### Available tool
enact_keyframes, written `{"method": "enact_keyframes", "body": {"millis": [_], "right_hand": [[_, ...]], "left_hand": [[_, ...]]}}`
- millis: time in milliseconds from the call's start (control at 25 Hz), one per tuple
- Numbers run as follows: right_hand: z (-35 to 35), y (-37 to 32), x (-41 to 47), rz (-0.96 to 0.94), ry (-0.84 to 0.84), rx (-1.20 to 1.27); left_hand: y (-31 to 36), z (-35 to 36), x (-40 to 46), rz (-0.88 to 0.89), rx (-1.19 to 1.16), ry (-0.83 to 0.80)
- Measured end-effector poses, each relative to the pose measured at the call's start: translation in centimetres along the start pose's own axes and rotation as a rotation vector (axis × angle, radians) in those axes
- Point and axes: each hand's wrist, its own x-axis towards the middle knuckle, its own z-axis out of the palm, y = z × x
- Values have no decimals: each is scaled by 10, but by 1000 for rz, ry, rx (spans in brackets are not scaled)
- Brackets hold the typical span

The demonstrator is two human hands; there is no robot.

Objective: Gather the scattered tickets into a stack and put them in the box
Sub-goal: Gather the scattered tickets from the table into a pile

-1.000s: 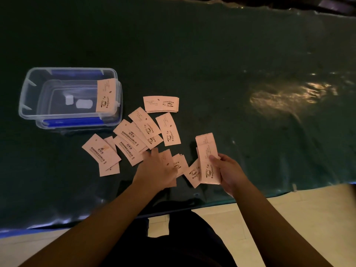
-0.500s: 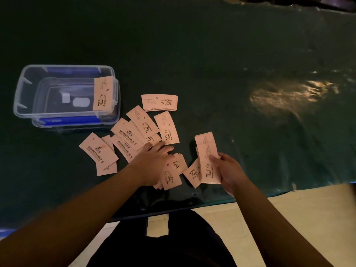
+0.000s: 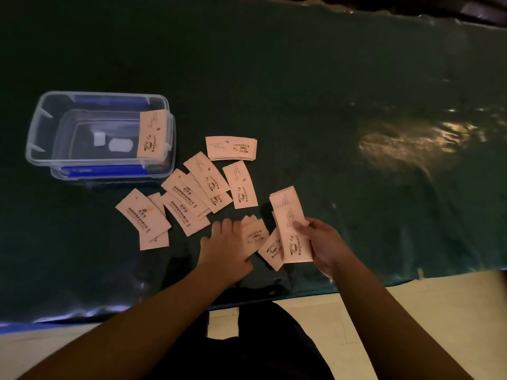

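Note:
Several pale pink tickets (image 3: 196,198) with coffee-cup prints lie scattered on the dark green table cover, in front of a clear plastic box (image 3: 35,149). One ticket (image 3: 151,134) leans against the box's right end. My right hand (image 3: 325,244) grips a small stack of tickets (image 3: 290,229), held upright near the table's front edge. My left hand (image 3: 225,249) rests palm down, fingers on a few blurred tickets (image 3: 255,237) just left of that stack.
The box sits on its blue-edged lid (image 3: 109,171) at the left, with two small white pieces (image 3: 120,146) inside. A separate neat pile of tickets (image 3: 231,148) lies behind the scatter. The table's front edge (image 3: 384,287) runs close to my body.
My left hand has slid right and toward me, dragging a few tickets toward the stack in my right hand. The right hand has stayed in place.

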Motion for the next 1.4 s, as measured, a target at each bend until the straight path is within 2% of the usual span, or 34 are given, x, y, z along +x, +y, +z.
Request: {"method": "enact_keyframes", "body": {"millis": [80,200,400,520,640,760,800,880,960,1040,1160,1400], "right_hand": [[0,-2,2,-8,-33,-32],[5,-4,4,-25,-79,-102],[28,-13,9,-81,-140,-267],[46,-19,12,-140,-155,-367],[58,-22,15,-235,-110,-496],[64,-20,17,-287,-23,-654],[66,-18,16,-287,11,-678],[70,-15,15,-300,34,-675],[75,-12,15,-325,26,-679],[80,-10,14,-324,24,-674],[87,-9,15,-321,2,-709],[95,-15,16,-209,-32,-664]], "left_hand": [[-3,-4,5,44,-73,-35],[-13,-17,12,113,-48,-74],[-32,-23,12,-84,-114,88],[-33,-24,15,-29,-316,76],[-33,-26,14,20,-408,122],[-32,-23,6,-142,-509,235],[-31,-22,3,-207,-533,221],[-26,-15,-3,-301,-616,87],[-18,-8,-5,-352,-848,-21],[-10,-7,-4,-398,-1075,-6],[0,-12,-2,-507,-1286,61],[2,-18,3,-653,-1509,15]]}}
